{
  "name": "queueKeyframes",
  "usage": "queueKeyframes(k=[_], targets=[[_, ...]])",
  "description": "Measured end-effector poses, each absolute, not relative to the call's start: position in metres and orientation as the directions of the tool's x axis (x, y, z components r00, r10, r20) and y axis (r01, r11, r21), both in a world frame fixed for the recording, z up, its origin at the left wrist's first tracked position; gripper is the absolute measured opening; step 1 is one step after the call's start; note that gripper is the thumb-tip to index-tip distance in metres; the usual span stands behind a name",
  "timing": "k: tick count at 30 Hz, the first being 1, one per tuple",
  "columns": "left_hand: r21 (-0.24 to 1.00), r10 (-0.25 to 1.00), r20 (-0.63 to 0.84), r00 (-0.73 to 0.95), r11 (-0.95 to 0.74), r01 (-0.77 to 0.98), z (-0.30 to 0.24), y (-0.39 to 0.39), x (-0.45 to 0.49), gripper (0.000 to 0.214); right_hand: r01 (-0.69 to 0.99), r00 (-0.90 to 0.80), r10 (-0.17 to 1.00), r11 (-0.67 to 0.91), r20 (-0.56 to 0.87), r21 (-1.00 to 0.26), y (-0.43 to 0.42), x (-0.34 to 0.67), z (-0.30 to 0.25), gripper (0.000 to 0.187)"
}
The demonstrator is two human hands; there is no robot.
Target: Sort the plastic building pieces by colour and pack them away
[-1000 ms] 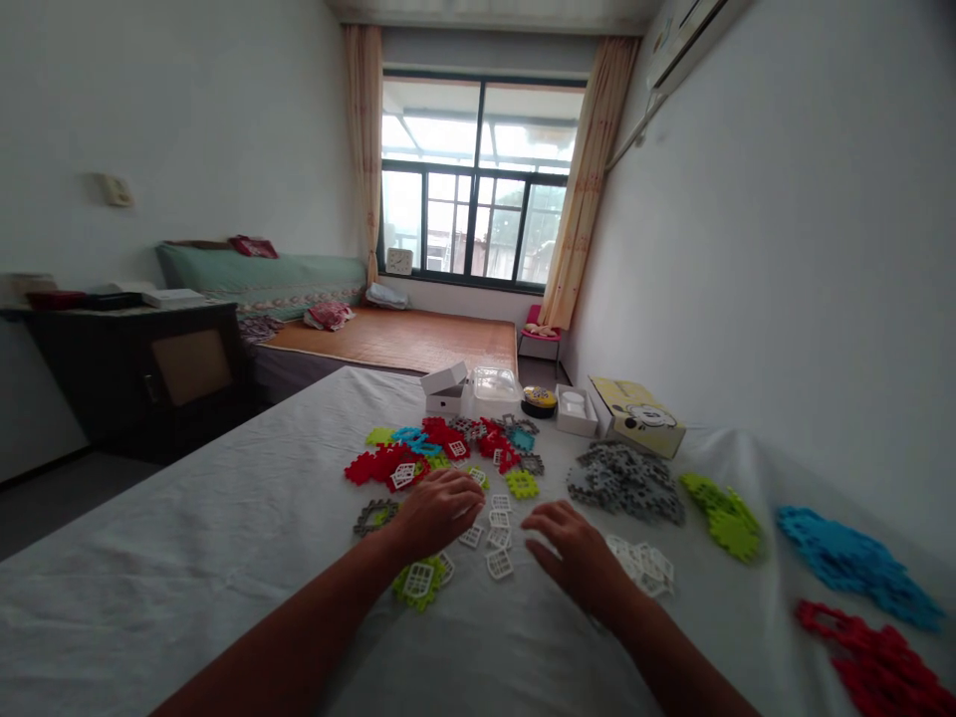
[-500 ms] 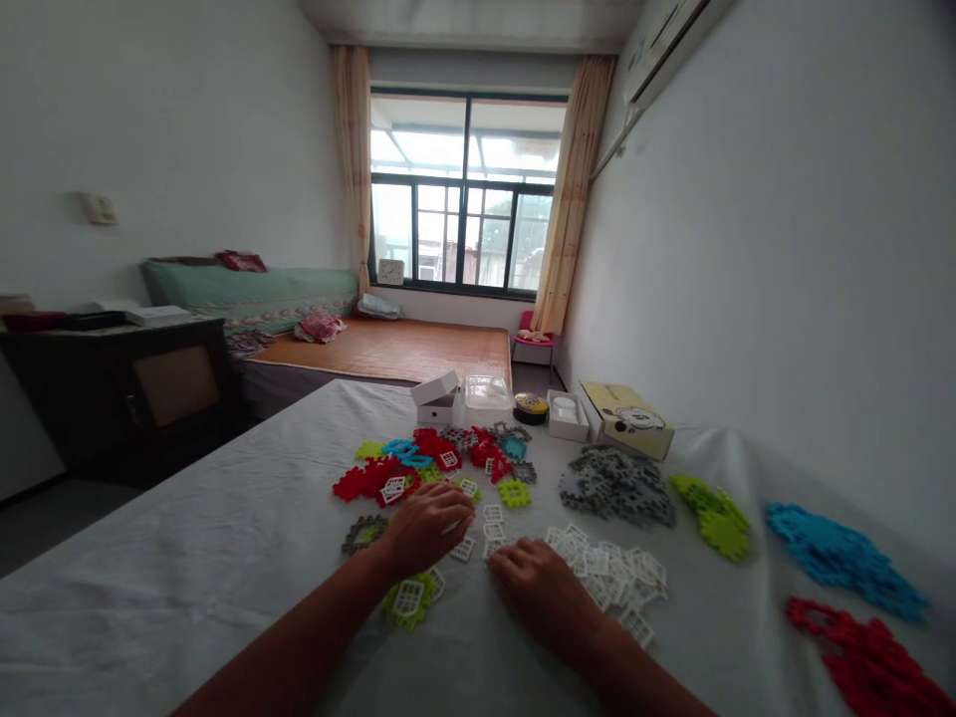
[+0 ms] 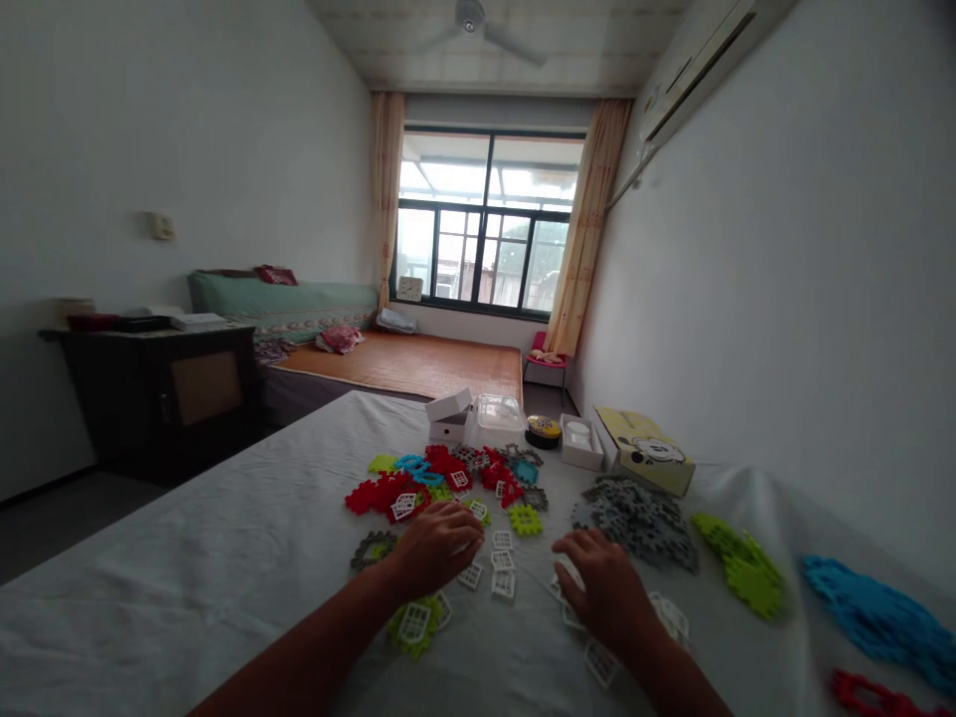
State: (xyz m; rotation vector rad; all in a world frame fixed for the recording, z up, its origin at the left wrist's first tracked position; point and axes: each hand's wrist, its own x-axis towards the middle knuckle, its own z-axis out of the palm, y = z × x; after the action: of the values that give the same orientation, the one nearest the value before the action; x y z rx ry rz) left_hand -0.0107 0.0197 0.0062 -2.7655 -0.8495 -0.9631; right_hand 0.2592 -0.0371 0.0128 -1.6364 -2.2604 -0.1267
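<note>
The right hand (image 3: 601, 578) has shifted from the row of white lattice pieces (image 3: 503, 562) to the white pile (image 3: 671, 617), thumb and fingers apart above it; the row lies between both hands; the left hand (image 3: 440, 543) has fingers bent close together, any grip impossible to tell

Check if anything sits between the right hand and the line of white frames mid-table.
Nothing visible: just cloth shows between the right hand and the line of white frames. The loose frames lie under and beside the hand, not across that gap.
</note>
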Motion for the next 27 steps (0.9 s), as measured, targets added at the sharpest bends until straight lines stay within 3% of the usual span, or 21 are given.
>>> queueKeyframes(k=[3,6,13,20,27], targets=[[0.091,0.485,0.588,0.648,-0.835,0.542,0.005,0.019,-0.01,0.017,0.861,-0.405,0.853,0.477,0.328,-0.177,-0.039,0.234,0.002,0.03],[0.091,0.488,0.585,0.647,-0.833,0.546,0.004,0.018,-0.01,0.018,0.795,-0.544,0.794,0.591,0.272,-0.136,-0.042,0.211,-0.01,0.036],[0.068,0.483,0.598,0.64,-0.826,0.56,0.0,0.02,-0.01,0.017,0.72,-0.65,0.693,0.693,0.313,-0.04,-0.041,0.208,-0.021,0.018],[0.08,0.491,0.571,0.658,-0.831,0.55,-0.001,0.019,-0.007,0.019,0.756,-0.611,0.688,0.654,0.391,0.03,-0.043,0.214,-0.02,0.021],[0.061,0.482,0.577,0.659,-0.831,0.553,0.0,0.019,-0.007,0.019,0.814,-0.439,0.698,0.575,0.566,-0.077,-0.042,0.221,-0.012,0.018]])
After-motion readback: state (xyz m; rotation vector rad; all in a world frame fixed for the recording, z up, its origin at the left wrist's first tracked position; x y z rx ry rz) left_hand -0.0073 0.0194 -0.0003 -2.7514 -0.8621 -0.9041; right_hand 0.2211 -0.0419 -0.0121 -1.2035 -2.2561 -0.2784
